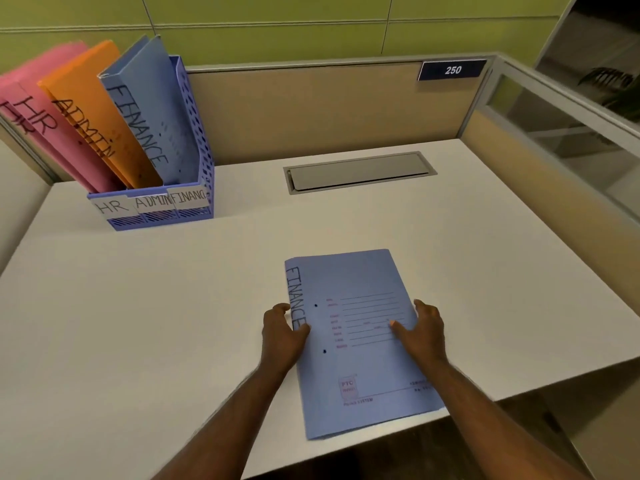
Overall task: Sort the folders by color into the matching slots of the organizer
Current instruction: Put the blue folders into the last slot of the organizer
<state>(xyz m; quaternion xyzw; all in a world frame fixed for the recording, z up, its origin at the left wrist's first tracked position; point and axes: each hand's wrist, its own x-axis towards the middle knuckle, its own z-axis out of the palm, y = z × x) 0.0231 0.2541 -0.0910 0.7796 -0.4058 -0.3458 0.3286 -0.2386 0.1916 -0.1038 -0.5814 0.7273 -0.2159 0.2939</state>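
A blue folder marked FINANCE [360,362] lies flat on the white desk near its front edge, its lower corner hanging past the edge. My left hand [282,332] grips its left spine edge, thumb on top. My right hand [424,329] rests on its right side, fingers spread over the cover and right edge. The blue organizer [156,216] stands at the back left with slots labelled HR, ADMIN and FINANCE. It holds pink HR folders [41,109], an orange ADMIN folder [93,116] and a blue FINANCE folder [152,109], each in its matching slot.
A grey cable hatch [360,171] is set into the desk [138,323] behind the folder. Beige partition walls [311,109] close the back and right sides, with a "250" plate [452,70] at the top. The desk's front edge runs diagonally at lower right.
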